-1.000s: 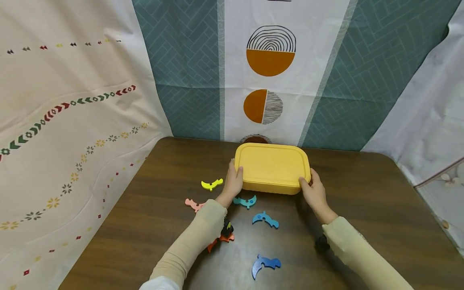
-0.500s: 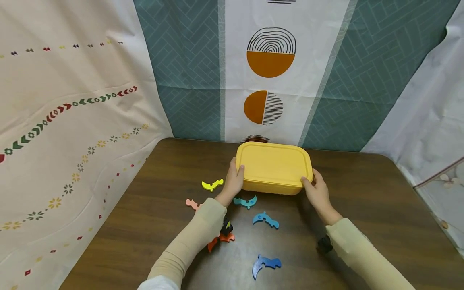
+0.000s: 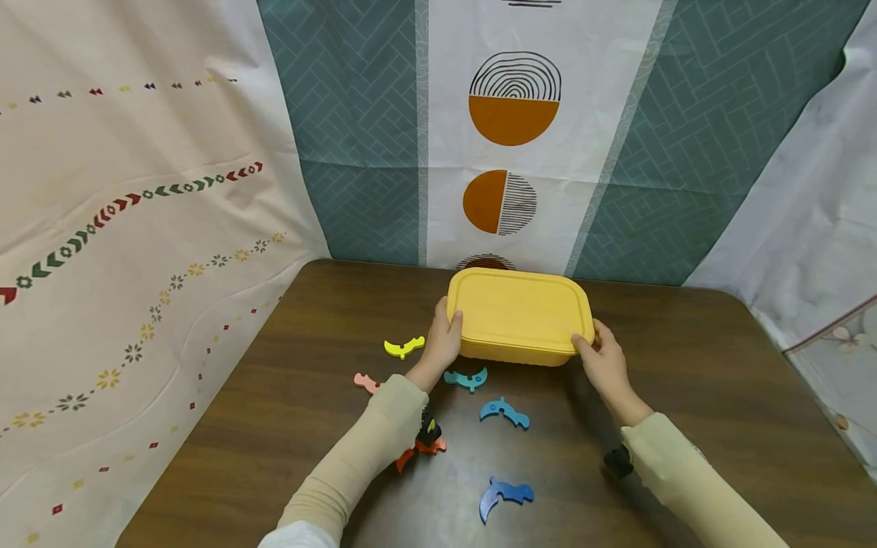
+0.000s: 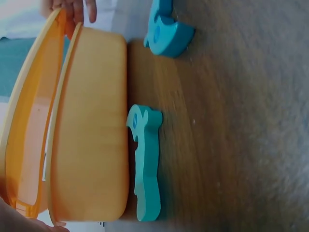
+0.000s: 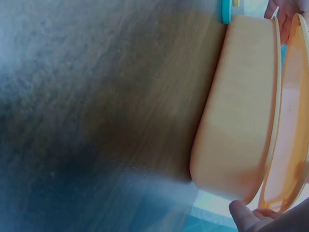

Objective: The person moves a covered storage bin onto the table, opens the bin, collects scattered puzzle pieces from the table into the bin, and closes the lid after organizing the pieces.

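Note:
In the head view, a yellow plastic lid (image 3: 519, 304) lies over a yellow box (image 3: 515, 353) near the table's far edge. Both wrist views reveal a gap between the lid's near side (image 4: 24, 96) and the box's rim (image 4: 63, 121). My left hand (image 3: 442, 341) grips the lid's left end, thumb along its edge. At the front right corner, my right hand (image 3: 606, 369) pinches the lid, with the thumb on top in the head view. Just in front of the box lies a teal knife-shaped piece (image 3: 467, 379); a light blue one (image 3: 505, 412) sits nearer.
More knife-shaped pieces lie about: yellow (image 3: 404, 348), pink (image 3: 367, 382), orange-red (image 3: 430, 446) partly behind the left wrist, and dark blue (image 3: 505, 495). Beyond the brown table (image 3: 706, 365) hangs a patterned cloth (image 3: 363, 152).
The lid's right end has shifted slightly to the right, and my right hand has moved with it. My left hand keeps its hold. The loose pieces stay where they were.

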Demonstrator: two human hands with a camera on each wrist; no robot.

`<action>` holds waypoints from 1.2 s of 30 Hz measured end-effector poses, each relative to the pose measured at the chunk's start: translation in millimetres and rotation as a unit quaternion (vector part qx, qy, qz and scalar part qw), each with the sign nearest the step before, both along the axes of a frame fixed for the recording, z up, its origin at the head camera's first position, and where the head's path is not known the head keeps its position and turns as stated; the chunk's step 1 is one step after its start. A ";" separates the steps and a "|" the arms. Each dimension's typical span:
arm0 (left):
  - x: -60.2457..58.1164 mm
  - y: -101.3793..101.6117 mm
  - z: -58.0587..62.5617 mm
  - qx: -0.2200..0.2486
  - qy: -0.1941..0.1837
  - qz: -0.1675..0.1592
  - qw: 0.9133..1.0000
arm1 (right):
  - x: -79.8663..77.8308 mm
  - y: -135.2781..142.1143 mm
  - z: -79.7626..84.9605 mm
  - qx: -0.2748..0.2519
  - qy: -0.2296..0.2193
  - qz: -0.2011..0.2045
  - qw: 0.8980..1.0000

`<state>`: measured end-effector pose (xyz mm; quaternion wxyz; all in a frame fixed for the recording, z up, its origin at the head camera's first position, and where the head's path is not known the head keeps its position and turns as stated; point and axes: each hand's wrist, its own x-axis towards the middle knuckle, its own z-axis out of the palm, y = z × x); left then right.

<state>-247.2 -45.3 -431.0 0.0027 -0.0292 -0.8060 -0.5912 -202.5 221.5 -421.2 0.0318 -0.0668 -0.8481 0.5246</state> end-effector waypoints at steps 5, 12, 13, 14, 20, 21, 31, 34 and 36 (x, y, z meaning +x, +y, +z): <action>6.4 -0.5 0.6 0.022 -0.014 -0.007 1.000 | 2.9 1.3 -0.8 -0.012 -0.003 -0.004 1.000; 14.0 -0.3 3.5 0.033 -0.001 -0.026 0.999 | 8.1 4.4 -0.5 -0.008 -0.002 -0.004 1.000; 14.9 -0.2 3.9 0.031 -0.001 -0.028 0.999 | 9.2 4.7 -0.4 -0.008 -0.002 -0.002 1.000; 16.0 -0.2 4.4 0.031 -0.002 -0.030 0.999 | 10.2 4.9 -0.2 -0.010 0.000 0.000 1.000; 20.9 0.1 8.4 0.026 -0.014 -0.031 0.999 | 14.7 6.0 1.9 -0.022 0.008 0.004 1.000; 21.4 0.0 8.4 0.024 -0.014 -0.031 0.999 | 15.2 6.4 2.1 -0.023 0.009 0.003 1.000; 31.5 1.2 6.8 0.036 -0.025 -0.031 0.999 | 20.8 10.7 1.0 -0.010 0.007 -0.010 1.000; 34.0 2.1 7.8 0.040 -0.021 -0.036 0.998 | 22.7 12.2 1.2 -0.007 0.008 -0.011 1.000; 34.7 2.7 8.0 0.047 -0.013 -0.043 0.998 | 23.9 13.4 1.6 -0.005 0.010 -0.010 1.000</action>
